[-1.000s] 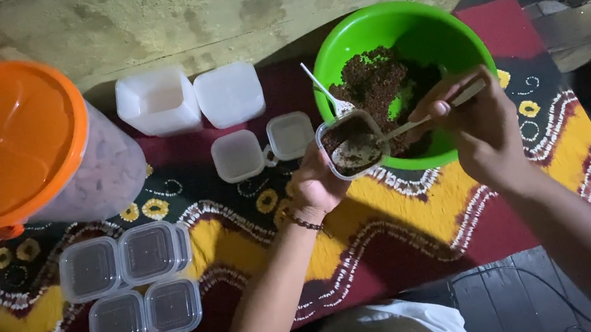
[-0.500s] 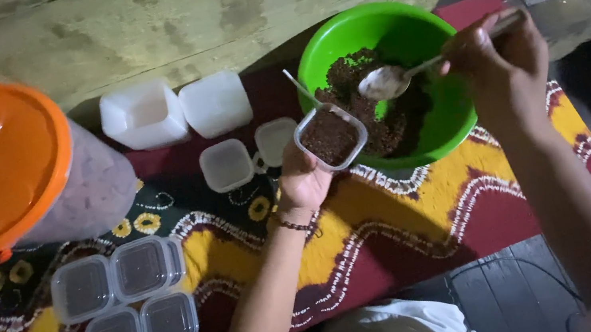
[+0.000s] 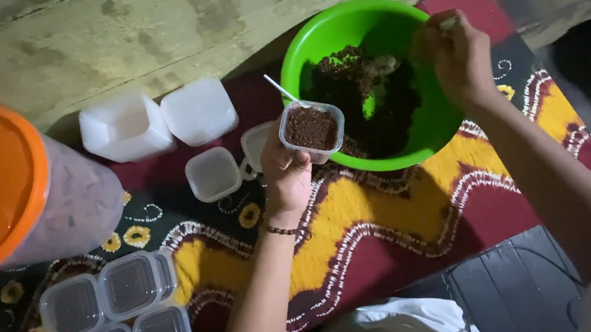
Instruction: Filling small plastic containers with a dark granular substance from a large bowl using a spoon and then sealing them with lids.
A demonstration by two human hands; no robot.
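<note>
I'm mid-fill: my left hand [image 3: 286, 169] grips the small tub [image 3: 312, 131] at the green bowl's [image 3: 335, 25] nine o'clock while my right hand [image 3: 457, 58] fingers, closed on the spoon [image 3: 384, 63], need another scoop.

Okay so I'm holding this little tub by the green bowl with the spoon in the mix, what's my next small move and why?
Probably lift another spoonful over to the small tub. The left hand holds it at the rim of the green bowl, partly filled with the dark mix, and the right hand has the spoon down in that mix.
</note>
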